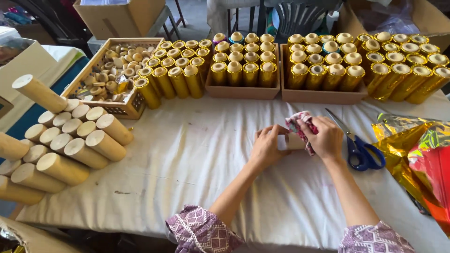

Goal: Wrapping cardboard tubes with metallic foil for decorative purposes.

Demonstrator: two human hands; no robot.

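Where hands (295, 140) meet, the cylinder (294, 141) hides.

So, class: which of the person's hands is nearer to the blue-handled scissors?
Right. The right hand lies just left of the scissors, holding a patterned cloth. The left hand is further left, beyond the right one.

Bright, even daylight, soft shadows only. Glare on the shiny gold foil sheets (407, 140). Edges bend from wide-angle distortion; centre sharp.
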